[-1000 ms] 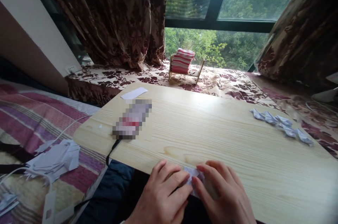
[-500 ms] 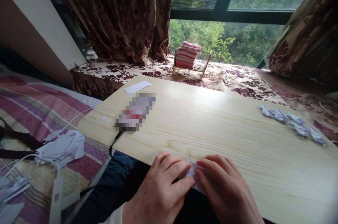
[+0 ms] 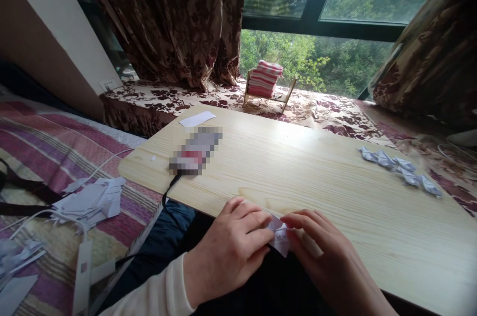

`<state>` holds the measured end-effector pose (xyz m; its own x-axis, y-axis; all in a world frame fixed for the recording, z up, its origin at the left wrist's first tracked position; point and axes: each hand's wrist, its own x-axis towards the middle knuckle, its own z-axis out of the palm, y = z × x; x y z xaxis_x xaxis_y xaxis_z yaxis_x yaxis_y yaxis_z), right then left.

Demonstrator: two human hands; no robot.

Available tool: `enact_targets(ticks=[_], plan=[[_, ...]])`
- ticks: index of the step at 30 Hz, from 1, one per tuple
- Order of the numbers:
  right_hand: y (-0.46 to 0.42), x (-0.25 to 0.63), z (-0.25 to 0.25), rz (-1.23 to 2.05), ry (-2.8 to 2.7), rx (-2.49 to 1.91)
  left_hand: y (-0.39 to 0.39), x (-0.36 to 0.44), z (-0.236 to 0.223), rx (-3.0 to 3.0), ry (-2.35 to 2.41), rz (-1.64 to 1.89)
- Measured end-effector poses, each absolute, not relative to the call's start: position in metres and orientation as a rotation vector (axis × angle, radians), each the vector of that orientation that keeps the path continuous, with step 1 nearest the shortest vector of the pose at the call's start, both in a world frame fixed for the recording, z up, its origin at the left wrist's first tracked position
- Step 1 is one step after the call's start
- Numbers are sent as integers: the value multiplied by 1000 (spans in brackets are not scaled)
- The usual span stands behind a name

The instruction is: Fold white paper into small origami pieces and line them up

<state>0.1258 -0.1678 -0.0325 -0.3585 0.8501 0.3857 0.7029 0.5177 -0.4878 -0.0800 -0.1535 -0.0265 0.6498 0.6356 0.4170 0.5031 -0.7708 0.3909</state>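
A small piece of folded white paper [image 3: 279,237] with faint print is held between my two hands at the near edge of the wooden table [image 3: 320,177]. My left hand [image 3: 238,241] grips its left side, fingers curled and pressed together. On its right side, my right hand [image 3: 322,244] pinches the paper between thumb and fingers. One pointed corner hangs down over the table's edge. Part of the paper is covered by my fingers. Several folded white paper shapes [image 3: 400,167] lie in a cluster at the table's right side.
A pixelated flat object [image 3: 196,152] with a black strap and a white paper strip [image 3: 197,118] lie at the table's left. Paper pieces [image 3: 93,201] and a white power strip [image 3: 82,276] rest on the striped bed. Folded striped cloths [image 3: 265,79] sit on a small rack by the window.
More of the folded paper shows between my hands, with its corner pointing down. My left hand has shifted slightly up, and the camera view has moved a little.
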Motion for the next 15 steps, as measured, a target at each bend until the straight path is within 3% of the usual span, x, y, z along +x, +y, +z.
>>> enact_targets(ticks=[15], plan=[[-162, 141, -23, 324, -2324, -1189, -130, -74, -29, 2610, 823, 865]])
